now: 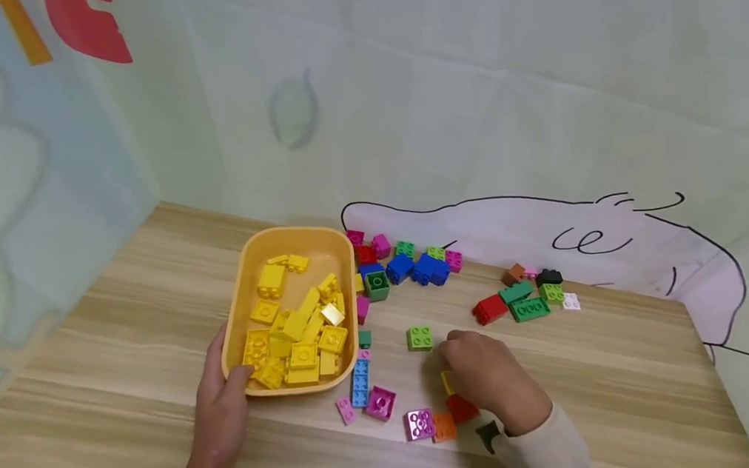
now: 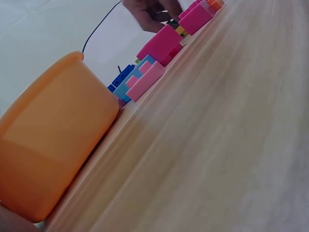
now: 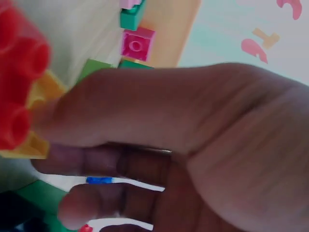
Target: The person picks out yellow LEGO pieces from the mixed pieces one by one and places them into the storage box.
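Observation:
My left hand grips the near left corner of a yellow-orange plastic bin, thumb over the rim. Inside it lie several yellow toy building bricks, both large and flat ones. To the right of the bin, my right hand reaches down to the table. Its thumb and forefinger pinch a yellow building brick, which shows beside a red brick in the right wrist view. The other fingers of that hand are loosely bent below. A lime green brick lies just left of the hand.
Blue bricks and other colours lie along the wall behind. Green and red bricks form a group at the back right. Near the front are a magenta brick, an orange brick and a light blue brick. A printed sheet hangs behind the table.

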{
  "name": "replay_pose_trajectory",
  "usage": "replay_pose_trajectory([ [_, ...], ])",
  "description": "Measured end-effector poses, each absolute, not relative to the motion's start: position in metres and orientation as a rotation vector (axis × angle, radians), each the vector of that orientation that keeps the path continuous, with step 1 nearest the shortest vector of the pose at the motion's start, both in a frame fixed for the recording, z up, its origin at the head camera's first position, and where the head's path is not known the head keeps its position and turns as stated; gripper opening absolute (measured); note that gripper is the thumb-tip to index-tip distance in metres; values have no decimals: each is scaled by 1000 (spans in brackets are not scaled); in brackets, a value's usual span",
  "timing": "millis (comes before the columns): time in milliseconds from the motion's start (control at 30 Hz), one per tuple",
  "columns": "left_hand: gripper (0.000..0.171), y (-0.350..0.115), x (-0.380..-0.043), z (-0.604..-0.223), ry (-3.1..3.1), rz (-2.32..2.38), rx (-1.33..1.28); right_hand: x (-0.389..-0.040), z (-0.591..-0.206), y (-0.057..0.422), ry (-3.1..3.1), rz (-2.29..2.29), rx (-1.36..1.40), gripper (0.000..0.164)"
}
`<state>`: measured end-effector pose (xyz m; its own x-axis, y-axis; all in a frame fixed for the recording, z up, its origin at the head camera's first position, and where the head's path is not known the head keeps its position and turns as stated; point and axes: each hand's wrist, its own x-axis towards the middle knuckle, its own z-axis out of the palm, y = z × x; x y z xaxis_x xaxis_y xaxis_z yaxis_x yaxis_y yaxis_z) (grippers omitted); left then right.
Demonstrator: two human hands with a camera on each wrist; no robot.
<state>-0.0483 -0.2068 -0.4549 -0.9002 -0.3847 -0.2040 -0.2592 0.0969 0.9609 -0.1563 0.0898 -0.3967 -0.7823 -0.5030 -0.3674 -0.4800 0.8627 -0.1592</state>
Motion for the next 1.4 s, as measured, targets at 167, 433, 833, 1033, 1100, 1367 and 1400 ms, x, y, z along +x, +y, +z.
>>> replay_pose_trajectory([
  [167, 66, -206, -49, -454, -2262, -1917, 662, -155, -399, 93, 2630, -83, -683, 7],
  [433, 66, -206, -49, -455, -2251, -1941, 679, -158, -396, 94, 2537, -154, -723, 8],
  [833, 66, -207, -50, -455, -2231, -1947, 698, -160, -358, 27, 2543, -815, -991, 10],
  [1033, 59, -205, -45, -460, -2085, -1938, 801, -168, -373, -9, 2535, -1022, -967, 10],
  [1100, 57, -205, -44, -460, -2025, -1894, 843, -182, -373, -9, 2616, -1098, -933, 8],
  [1367, 58, -205, -46, -457, -1931, -1861, 933, -240, -381, -13, 2713, -726, -914, 17],
  [1400, 58, -205, -46, -457, -1933, -1868, 944, -243, -386, -18, 2705, -631, -932, 20],
])
